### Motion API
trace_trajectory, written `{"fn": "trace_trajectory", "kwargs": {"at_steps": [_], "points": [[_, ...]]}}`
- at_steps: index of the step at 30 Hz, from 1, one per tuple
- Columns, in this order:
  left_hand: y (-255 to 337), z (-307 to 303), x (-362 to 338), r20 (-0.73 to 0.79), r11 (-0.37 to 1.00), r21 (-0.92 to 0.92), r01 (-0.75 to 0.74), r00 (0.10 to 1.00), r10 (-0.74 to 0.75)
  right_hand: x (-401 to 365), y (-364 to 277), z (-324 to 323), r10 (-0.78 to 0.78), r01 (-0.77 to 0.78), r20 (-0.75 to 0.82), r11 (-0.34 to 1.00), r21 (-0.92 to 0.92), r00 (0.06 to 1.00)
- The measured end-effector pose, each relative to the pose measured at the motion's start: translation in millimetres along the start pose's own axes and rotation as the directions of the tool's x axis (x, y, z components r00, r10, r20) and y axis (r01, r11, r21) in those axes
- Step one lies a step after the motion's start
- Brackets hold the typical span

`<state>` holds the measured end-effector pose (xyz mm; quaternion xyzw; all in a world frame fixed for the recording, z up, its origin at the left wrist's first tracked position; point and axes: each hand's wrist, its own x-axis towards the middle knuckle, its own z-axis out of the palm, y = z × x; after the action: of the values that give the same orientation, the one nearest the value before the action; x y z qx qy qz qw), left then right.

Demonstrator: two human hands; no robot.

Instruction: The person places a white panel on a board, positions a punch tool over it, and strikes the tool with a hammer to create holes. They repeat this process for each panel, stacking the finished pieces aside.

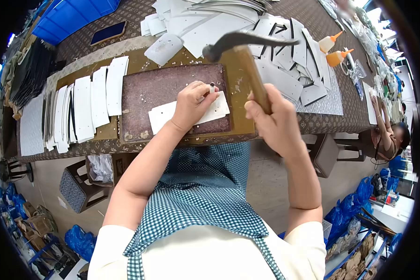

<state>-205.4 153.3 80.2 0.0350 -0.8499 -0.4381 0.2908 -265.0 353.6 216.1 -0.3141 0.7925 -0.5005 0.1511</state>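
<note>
My left hand (192, 105) is closed round a small upright punch (212, 87), which stands on a white piece (161, 117) with small holes. That piece lies on a dark reddish-brown board (149, 93). In my right hand (276, 117) is the wooden handle of a hammer (253, 74), raised to the right of the board. Its curved metal head is above my hands, clear of the punch. A row of white pieces (83, 108) lies left of the board.
Loose white pieces (284, 79) cover the table's back right, beside two orange-tipped bottles (335, 58). A phone (108, 33) and a blue crate (74, 18) are at the back left. Another person (387, 135) sits at the far right. Stools stand below the table.
</note>
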Motion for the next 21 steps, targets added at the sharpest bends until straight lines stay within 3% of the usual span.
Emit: {"fn": "trace_trajectory", "kwargs": {"at_steps": [3,5,7,8,9,10,11,14,16,17,19,21], "points": [[2,0,-1,0.008,1.0,0.023,-0.006,1.0,0.006,5,-54,-25,-0.218,0.227,-0.102,0.969,0.099,0.971],[0,1,-2,-0.008,0.999,0.032,-0.037,0.999,0.037,7,-72,-34,-0.366,0.406,-0.19,0.88,0.248,0.911],[-5,3,-2,-0.025,0.997,0.026,-0.068,0.997,0.069,3,-70,-25,-0.396,0.457,-0.248,0.842,0.286,0.884],[-7,5,-2,-0.04,0.996,0.015,-0.091,0.995,0.091,-2,-53,-24,-0.344,0.372,-0.158,0.905,0.208,0.926],[-8,6,-2,-0.053,0.994,0.005,-0.113,0.992,0.113,-5,-37,-22,-0.255,0.247,-0.035,0.955,-0.164,0.966],[-5,5,-2,-0.054,0.995,0.006,-0.102,0.993,0.102,-8,-20,-19,-0.161,0.183,0.089,0.826,-0.533,0.983],[-6,4,-4,-0.046,0.996,0.01,-0.092,0.995,0.092,-12,5,-14,0.0,0.121,0.193,0.78,-0.614,0.981],[-8,4,-3,-0.014,0.996,0.009,-0.087,0.996,0.087,-16,5,-19,0.157,-0.1,0.101,0.899,-0.427,0.982],[-1,0,-1,0.092,0.997,0.046,0.068,0.993,-0.072,-23,14,-7,0.261,-0.251,0.014,0.941,-0.227,0.965],[1,-1,0,0.138,0.993,0.033,0.114,0.983,-0.118,-23,17,5,0.299,-0.3,-0.036,0.953,-0.033,0.954],[6,-1,1,0.11,0.997,-0.05,0.063,0.992,-0.058,-19,35,30,0.302,-0.269,-0.073,0.917,0.296,0.95],[6,-1,0,0.079,0.997,-0.078,0.025,0.997,-0.019,-12,54,56,0.312,-0.24,-0.103,0.869,0.433,0.945]]}}
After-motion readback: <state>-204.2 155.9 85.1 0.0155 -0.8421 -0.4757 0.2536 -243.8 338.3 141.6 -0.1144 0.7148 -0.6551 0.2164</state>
